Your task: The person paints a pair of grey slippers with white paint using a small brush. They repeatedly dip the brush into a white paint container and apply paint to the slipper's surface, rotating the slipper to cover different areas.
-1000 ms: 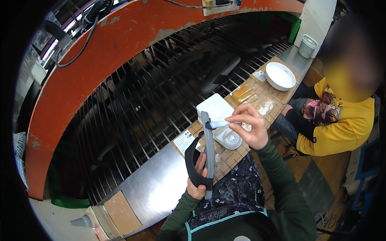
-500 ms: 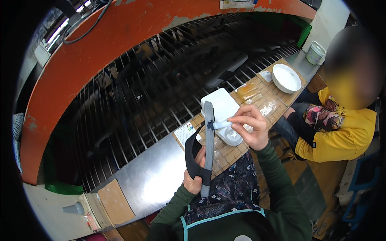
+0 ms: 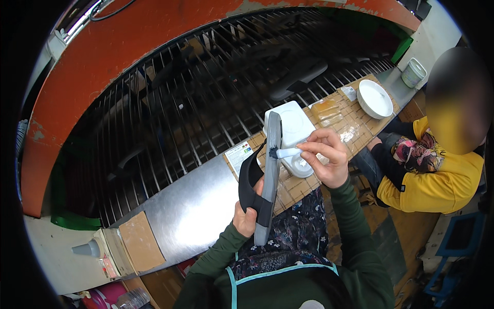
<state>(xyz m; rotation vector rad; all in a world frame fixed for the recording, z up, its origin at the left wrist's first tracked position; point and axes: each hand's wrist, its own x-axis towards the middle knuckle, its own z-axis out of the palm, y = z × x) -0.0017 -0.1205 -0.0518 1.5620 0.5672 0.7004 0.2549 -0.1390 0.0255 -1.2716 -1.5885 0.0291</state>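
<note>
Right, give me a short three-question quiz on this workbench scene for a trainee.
1. True or false: the left hand holds the grey sandal on edge by its lower end.
2. What does the right hand pinch? A) a white-handled brush B) a pair of scissors C) a metal spoon
3. Which dish lies on the mat nearer the person in the yellow top, the white bowl or the white square container?

Key: 1 true. 2 A: the brush has its dark tip against the sandal's edge. 3 the white bowl.
</note>
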